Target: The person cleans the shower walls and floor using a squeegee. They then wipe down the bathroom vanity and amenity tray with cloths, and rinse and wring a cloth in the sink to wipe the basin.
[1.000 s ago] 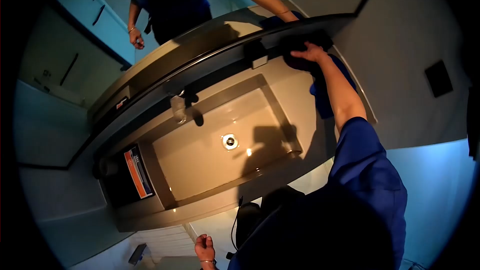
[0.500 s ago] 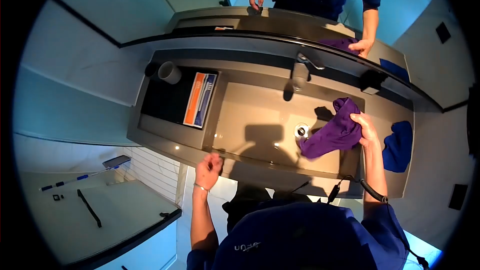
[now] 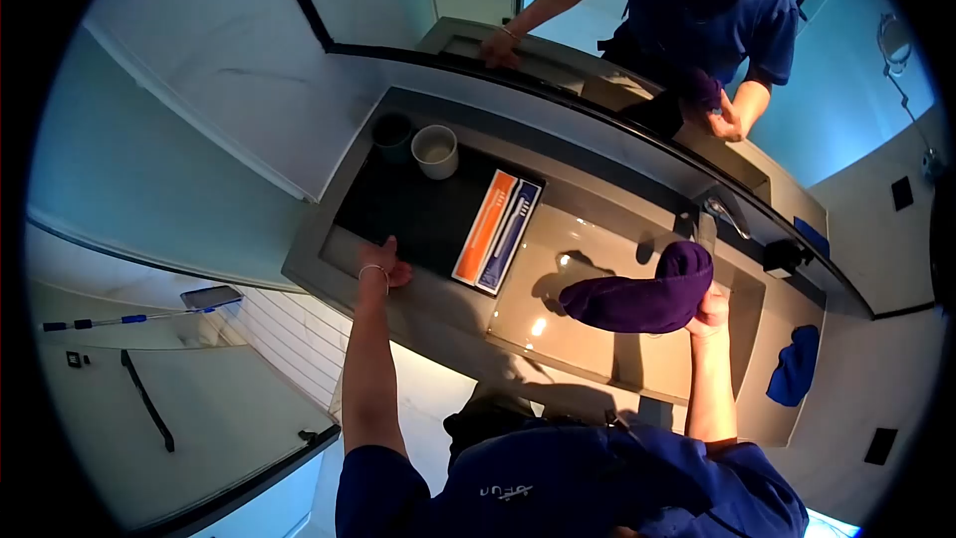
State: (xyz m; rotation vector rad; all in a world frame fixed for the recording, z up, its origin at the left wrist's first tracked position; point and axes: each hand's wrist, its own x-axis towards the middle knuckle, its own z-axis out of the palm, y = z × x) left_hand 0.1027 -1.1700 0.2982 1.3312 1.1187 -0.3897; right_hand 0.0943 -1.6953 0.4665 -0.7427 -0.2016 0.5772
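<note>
My right hand [image 3: 709, 313] is closed around a bunched purple cloth [image 3: 637, 301], held up over the sink basin [image 3: 568, 239]. The cloth's folded end loops upward, and its other end sticks out to the left. At the front left of the counter, my left hand [image 3: 386, 265] rests by the front edge of a black mat [image 3: 418, 219], thumb apart from the fingers. Nothing shows in it. An orange, white and blue printed card or packet [image 3: 498, 231] lies on the mat's right side.
A light cup [image 3: 435, 152] and a dark cup [image 3: 392, 136] stand at the back left. The faucet [image 3: 709, 227] is behind the basin, with a black box [image 3: 785, 257] to its right. A blue cloth [image 3: 795, 367] lies on the right counter. A mirror spans the back.
My left hand has moved from the air before the counter to the mat's front edge. The purple cloth has shifted within my right hand and is more bunched. The view has turned left.
</note>
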